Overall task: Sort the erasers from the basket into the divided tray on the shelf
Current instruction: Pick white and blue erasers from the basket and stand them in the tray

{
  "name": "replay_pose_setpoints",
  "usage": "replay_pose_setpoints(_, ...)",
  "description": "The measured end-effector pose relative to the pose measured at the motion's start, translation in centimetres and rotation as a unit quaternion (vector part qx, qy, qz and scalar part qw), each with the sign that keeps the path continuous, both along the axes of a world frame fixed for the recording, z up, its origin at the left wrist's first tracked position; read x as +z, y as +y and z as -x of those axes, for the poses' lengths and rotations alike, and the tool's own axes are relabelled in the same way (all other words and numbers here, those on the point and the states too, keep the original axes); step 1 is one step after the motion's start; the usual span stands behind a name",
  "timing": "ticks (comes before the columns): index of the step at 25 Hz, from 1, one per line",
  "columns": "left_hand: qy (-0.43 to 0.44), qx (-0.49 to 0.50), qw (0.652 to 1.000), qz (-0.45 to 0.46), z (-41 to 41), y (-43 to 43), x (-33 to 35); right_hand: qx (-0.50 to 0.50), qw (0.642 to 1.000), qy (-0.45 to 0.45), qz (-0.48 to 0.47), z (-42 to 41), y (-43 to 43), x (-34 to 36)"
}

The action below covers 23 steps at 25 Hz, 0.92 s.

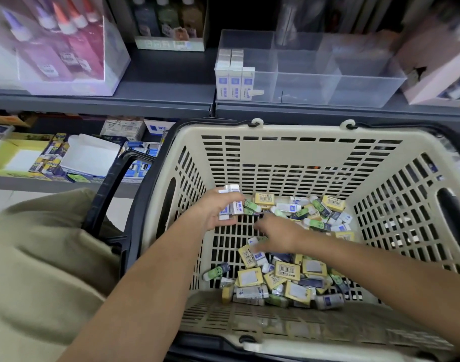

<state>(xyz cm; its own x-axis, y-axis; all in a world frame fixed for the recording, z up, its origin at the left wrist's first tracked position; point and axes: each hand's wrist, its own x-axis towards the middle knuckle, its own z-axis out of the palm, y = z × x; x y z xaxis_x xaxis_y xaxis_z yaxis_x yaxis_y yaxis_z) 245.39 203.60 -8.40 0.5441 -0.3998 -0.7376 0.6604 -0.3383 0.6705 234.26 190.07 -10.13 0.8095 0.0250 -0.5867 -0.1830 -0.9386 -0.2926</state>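
Note:
A beige slotted basket [289, 152] holds several loose erasers: white-and-blue ones, yellow boxed ones [287, 270] and green ones [216, 271]. My left hand [218, 210] is inside the basket and grips a small stack of white-and-blue erasers [231, 205]. My right hand [276, 235] reaches down over the pile, blurred, fingers spread just above a white-and-blue eraser; whether it holds anything is unclear. On the shelf above stands a clear divided tray [367, 84]. Its left compartment holds upright white-and-blue erasers [234, 74]; the other compartments look bare.
A pink box of glue bottles [61, 48] stands on the shelf at the left. A pale pink box [438, 66] sits right of the tray. The lower shelf carries yellow and white cartons [53, 158]. The basket's black handle [114, 189] hangs at its left side.

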Motion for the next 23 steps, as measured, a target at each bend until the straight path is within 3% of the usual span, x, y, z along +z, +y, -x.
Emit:
replay_pose_setpoints(1,-0.006,-0.011,1.000,-0.002,0.1,0.0,0.0,0.044,0.998,0.030,0.042,0.5,0.3,-0.7)
replay_pose_setpoints(3,-0.011,-0.037,0.999,-0.006,0.4,-0.2,0.2,0.035,0.999,0.027,0.015,0.8,0.8,-1.1)
replay_pose_setpoints(6,-0.013,-0.057,0.998,-0.016,0.4,-0.4,0.1,-0.092,0.987,-0.018,-0.134,0.0,0.1,0.3)
replay_pose_setpoints(9,-0.029,-0.076,0.996,-0.039,0.3,-0.4,0.4,-0.207,0.962,-0.081,-0.160,-0.2,-1.8,2.6)
replay_pose_setpoints(12,-0.033,-0.101,0.993,-0.052,0.8,-0.5,0.7,-0.321,0.903,-0.132,-0.255,-0.1,-3.1,4.6)
replay_pose_setpoints(14,0.000,-0.116,0.993,-0.022,0.9,-0.8,1.2,-0.386,0.841,-0.154,-0.345,0.0,-3.4,5.8)
replay_pose_setpoints(16,0.031,-0.126,0.991,0.021,0.9,-1.2,2.1,-0.415,0.807,-0.171,-0.383,0.1,-3.2,6.4)
replay_pose_setpoints(23,-0.027,-0.119,0.987,0.102,-0.3,-2.1,5.5,-0.289,0.902,-0.249,-0.201,-0.2,-2.8,9.0)
